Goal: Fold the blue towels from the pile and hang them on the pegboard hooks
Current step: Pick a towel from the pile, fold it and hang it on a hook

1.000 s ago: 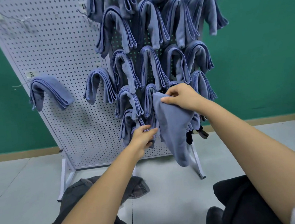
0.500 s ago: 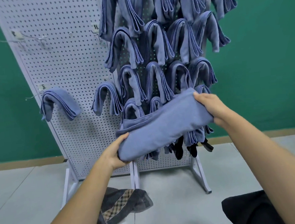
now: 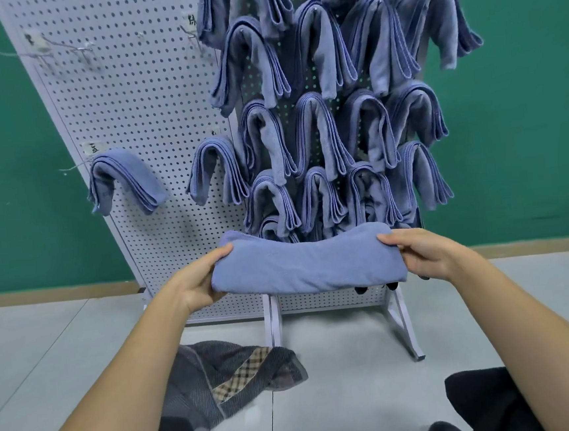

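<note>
Folded blue towel (image 3: 306, 265) level between left hand (image 3: 198, 284) and right hand (image 3: 424, 254), before towel-hung pegboard (image 3: 122, 102).

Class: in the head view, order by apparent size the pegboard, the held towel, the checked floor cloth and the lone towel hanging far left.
1. pegboard
2-3. held towel and checked cloth: alike, with the towel nearer the camera, so unranked
4. lone hanging towel

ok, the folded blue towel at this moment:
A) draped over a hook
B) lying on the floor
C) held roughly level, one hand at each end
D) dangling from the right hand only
C: the left hand and the right hand each grip one end of the folded blue towel, which spans between them in front of the pegboard, on no hook.
</note>
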